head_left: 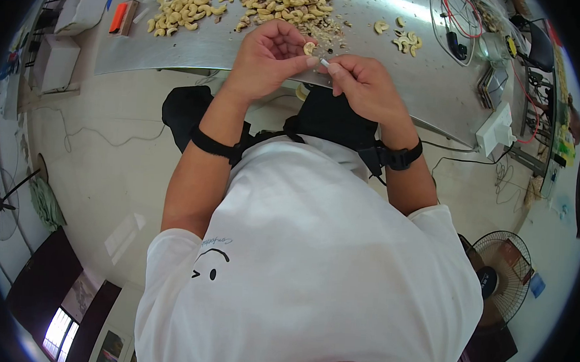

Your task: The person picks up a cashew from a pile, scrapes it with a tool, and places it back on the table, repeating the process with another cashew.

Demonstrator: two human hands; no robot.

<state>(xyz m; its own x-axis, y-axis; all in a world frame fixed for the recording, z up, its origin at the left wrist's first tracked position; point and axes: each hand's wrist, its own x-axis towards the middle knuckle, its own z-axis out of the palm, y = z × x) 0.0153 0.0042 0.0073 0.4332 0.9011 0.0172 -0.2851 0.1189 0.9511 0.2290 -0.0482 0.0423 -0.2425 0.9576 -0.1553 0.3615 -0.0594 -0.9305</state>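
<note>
Head: cashew (308, 48) in left hand (267, 58)

1 cashew kernel (308, 48) is pale cream and curved like a small crescent (its finer surface is too small to judge). It is pinched at the fingertips of the left hand (267, 58), held up over the near edge of the metal table (178, 54). 1 thin whitish tool (324, 63), with only its short tip showing, sticks out of the closed right hand (364, 86), also over the table's near edge and a little closer to that edge.
</note>
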